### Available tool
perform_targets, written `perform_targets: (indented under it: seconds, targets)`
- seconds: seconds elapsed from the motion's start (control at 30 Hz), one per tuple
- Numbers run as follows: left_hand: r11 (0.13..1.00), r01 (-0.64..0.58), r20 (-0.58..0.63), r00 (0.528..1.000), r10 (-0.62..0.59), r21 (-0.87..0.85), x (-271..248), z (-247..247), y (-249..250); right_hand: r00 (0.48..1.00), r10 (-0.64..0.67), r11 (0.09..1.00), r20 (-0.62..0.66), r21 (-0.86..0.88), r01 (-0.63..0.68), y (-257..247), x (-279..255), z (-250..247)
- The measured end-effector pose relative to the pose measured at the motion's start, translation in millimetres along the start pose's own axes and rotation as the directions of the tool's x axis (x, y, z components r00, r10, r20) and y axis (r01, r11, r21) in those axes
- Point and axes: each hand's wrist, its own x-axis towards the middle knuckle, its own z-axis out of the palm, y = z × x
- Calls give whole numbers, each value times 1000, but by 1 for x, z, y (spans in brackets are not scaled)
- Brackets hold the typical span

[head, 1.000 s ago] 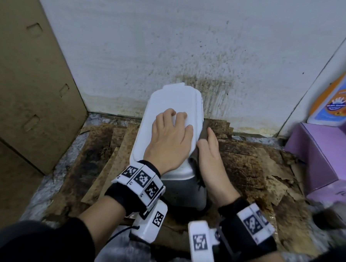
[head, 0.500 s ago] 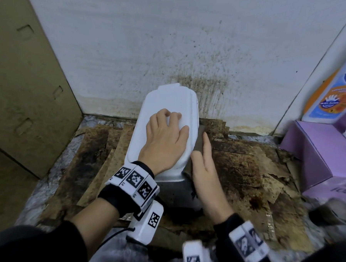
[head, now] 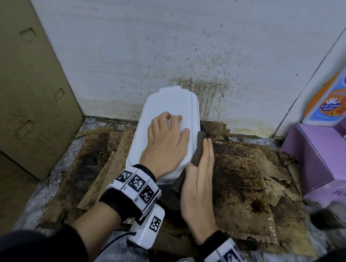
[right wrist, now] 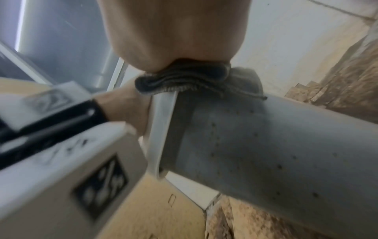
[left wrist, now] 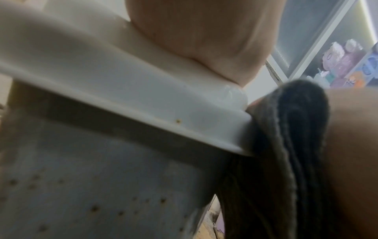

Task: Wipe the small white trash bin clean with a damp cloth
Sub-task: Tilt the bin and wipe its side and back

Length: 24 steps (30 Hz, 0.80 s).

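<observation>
The small white trash bin [head: 173, 108] stands against the stained wall, lid closed. My left hand [head: 167, 136] rests flat on the lid, palm down. Straight-fingered, my right hand [head: 203, 164] presses a dark grey folded cloth [head: 197, 150] against the bin's right side, just under the lid rim. The left wrist view shows the lid rim [left wrist: 143, 113], the speckled bin wall [left wrist: 102, 186] and the cloth [left wrist: 286, 137] squeezed against the rim's edge. In the right wrist view the cloth [right wrist: 180, 79] is bunched under my palm on the grey, spotted bin wall [right wrist: 266, 145].
A tall brown cardboard box [head: 30, 83] stands at the left. Stained cardboard sheets [head: 245, 184] cover the floor around the bin. A purple box [head: 317, 154] with a bottle [head: 334, 95] on it stands close on the right.
My right hand has slid a little back toward me along the bin's right side with the cloth. The left hand has stayed on the lid.
</observation>
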Motion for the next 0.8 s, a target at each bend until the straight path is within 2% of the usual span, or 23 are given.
perform_targets:
  seconds: [0.1,0.2,0.33,0.5,0.67,0.8]
  targets:
    - [1000,7,6,1000,-7,2,1,0,-1,993,42,998,115,-41,-37,-3,21,-16]
    - [1000,7,5,1000,-7,12,0,-1,-2,964,89,996,252,-44,-80,-10,43,-28]
    - [1000,5,10,1000,-5,23,-1,-4,-1,933,180,981,311,7,-192,-8,73,-31]
    - [1000,15,30,999,-15,5,-1,-8,-7,874,206,972,441,12,-235,1,120,-28]
    - [1000,1,37,999,-1,5,-2,-10,-10,843,242,970,481,-104,-220,1,173,-22]
    - [1000,7,40,999,-6,-11,-1,-10,-11,856,221,975,468,-103,-195,-2,206,-17]
